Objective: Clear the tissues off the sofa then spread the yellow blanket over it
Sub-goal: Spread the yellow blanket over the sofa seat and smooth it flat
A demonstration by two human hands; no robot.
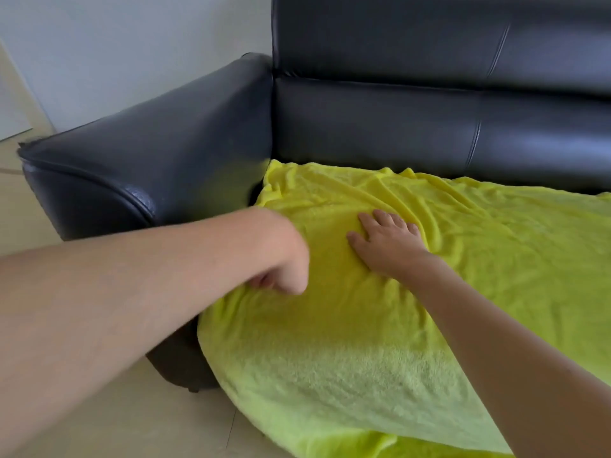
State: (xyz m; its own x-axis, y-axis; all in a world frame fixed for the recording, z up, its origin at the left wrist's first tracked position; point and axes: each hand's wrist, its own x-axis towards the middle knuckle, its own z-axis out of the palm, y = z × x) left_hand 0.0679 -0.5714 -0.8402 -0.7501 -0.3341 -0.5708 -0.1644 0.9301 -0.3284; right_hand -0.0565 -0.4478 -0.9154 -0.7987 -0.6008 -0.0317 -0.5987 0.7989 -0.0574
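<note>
The yellow blanket lies over the seat of the black leather sofa and hangs down over its front edge to the floor. My left hand grips the blanket's left edge beside the armrest, fingers curled under the cloth. My right hand lies flat on the blanket with its fingers spread, pressing on the seat. Wrinkles run across the cloth toward the backrest. No tissues are in view.
The sofa's left armrest stands just left of my left hand. A pale wall rises behind it. Light floor tiles show below the seat, with the blanket's lower edge resting on them.
</note>
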